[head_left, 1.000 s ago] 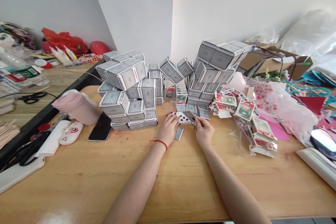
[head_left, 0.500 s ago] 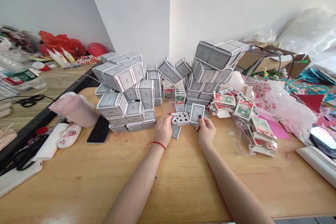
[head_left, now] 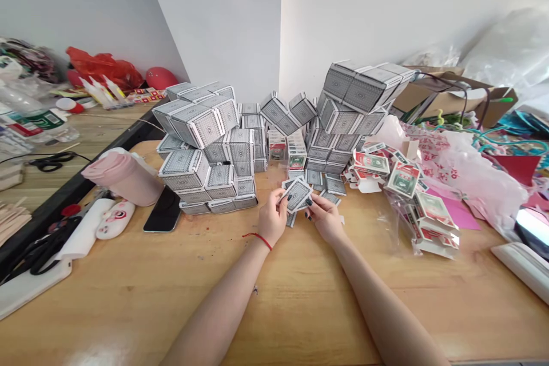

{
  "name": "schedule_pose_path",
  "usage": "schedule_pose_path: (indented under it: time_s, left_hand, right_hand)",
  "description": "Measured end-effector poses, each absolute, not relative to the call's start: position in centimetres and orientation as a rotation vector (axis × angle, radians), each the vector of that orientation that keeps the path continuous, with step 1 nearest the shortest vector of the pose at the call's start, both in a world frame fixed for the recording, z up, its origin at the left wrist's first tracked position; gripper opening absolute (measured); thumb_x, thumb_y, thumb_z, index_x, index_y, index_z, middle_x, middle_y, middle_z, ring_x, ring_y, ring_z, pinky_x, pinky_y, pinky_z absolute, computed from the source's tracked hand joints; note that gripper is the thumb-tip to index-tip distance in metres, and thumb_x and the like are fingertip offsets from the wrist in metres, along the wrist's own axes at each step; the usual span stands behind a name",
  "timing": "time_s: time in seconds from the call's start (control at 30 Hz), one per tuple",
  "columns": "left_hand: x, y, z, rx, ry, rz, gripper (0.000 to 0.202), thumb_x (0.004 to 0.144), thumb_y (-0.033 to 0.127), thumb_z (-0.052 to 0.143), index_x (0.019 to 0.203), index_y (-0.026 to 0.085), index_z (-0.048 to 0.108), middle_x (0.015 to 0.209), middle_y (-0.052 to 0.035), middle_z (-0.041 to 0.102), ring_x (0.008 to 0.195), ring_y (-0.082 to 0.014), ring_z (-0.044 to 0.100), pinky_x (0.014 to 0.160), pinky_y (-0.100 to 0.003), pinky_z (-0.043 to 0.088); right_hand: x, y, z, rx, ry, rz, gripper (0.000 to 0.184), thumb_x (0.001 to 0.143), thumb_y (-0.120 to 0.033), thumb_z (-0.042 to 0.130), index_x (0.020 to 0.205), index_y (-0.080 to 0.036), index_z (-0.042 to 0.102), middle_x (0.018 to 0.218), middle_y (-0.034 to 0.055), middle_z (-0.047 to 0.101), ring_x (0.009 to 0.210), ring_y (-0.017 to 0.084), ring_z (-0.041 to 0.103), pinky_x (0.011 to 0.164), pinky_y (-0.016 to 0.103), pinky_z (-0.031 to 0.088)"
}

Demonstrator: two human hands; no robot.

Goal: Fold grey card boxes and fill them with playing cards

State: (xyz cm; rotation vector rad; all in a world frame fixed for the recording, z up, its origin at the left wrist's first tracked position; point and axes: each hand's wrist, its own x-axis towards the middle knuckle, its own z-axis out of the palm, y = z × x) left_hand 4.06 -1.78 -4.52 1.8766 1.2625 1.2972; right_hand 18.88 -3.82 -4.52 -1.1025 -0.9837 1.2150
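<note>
Between my hands, playing cards (head_left: 297, 194) with grey patterned backs are held face down above the table. My left hand (head_left: 273, 216), with a red string at the wrist, pinches their left side. My right hand (head_left: 325, 214) grips the lower right corner with dark-nailed fingers. Whether both hands hold the same card, I cannot tell. Loose cards (head_left: 334, 184) lie just behind and beside my right hand. Blocks folded from such cards form a stepped stack (head_left: 221, 180) on the left and a taller stack (head_left: 358, 91) on the right.
Two joined blocks (head_left: 281, 114) sit between the stacks, above card boxes (head_left: 295, 151). Torn card boxes (head_left: 403, 178) and plastic bags (head_left: 467, 166) crowd the right. A phone (head_left: 162, 211), a pink cup (head_left: 124, 177) and a white case (head_left: 115, 220) lie at left.
My right hand has moved left with its card, meeting my left hand. The face-up spade cards no longer show; card backs are seen between the hands. The view has shifted slightly.
</note>
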Motion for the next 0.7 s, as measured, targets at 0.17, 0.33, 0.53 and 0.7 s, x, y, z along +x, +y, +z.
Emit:
schedule_pose_path:
  time_s: [0.17, 0.33, 0.53, 0.7]
  left_hand:
    - [3.8, -1.68, -3.89, 1.8, 1.201, 1.231, 0.04, 0.088, 0.03, 0.039, 0.126, 0.019, 0.035, 0.071, 0.0001, 0.063, 0.05, -0.009, 0.058, 0.052, -0.02, 0.047]
    - [3.85, -1.36, -4.42, 1.764, 1.221, 1.306, 0.03, 0.085, 0.031, 0.044, 0.113, 0.019, 0.048, 0.089, -0.0055, 0.065, 0.057, -0.0098, 0.06, 0.054, -0.021, 0.049]
    - [4.03, -1.18, -4.76, 1.591, 1.14, 1.289, 0.022, 0.081, 0.032, 0.051, 0.097, 0.017, 0.048, 0.074, -0.002, 0.063, 0.052, -0.0101, 0.059, 0.048, -0.021, 0.047]
    - [4.19, -1.23, -4.32, 1.423, 1.142, 1.264, 0.021, 0.077, 0.034, 0.056, 0.08, 0.018, 0.043, 0.066, 0.0018, 0.058, 0.047, -0.0094, 0.057, 0.042, -0.019, 0.043]
  right_hand:
    - [19.02, -3.8, -4.38, -1.073, -1.002, 1.262, 0.029, 0.065, -0.042, 0.064, 0.077, -0.016, 0.066, 0.059, -0.0003, 0.052, 0.049, 0.009, 0.044, 0.047, 0.023, 0.036]
    - [19.14, -3.65, -4.52, -1.178, -0.967, 1.161, 0.032, 0.063, -0.045, 0.066, 0.074, -0.015, 0.067, 0.048, -0.0033, 0.045, 0.043, 0.008, 0.039, 0.04, 0.021, 0.031]
    - [19.22, -3.56, -4.58, -1.244, -0.979, 1.126, 0.033, 0.062, -0.047, 0.065, 0.071, -0.016, 0.066, 0.047, -0.0041, 0.044, 0.043, 0.008, 0.035, 0.04, 0.021, 0.028]
    - [19.38, -3.5, -4.73, -1.246, -1.012, 1.134, 0.031, 0.062, -0.047, 0.065, 0.062, -0.016, 0.062, 0.046, -0.0042, 0.043, 0.042, 0.007, 0.034, 0.04, 0.021, 0.026]
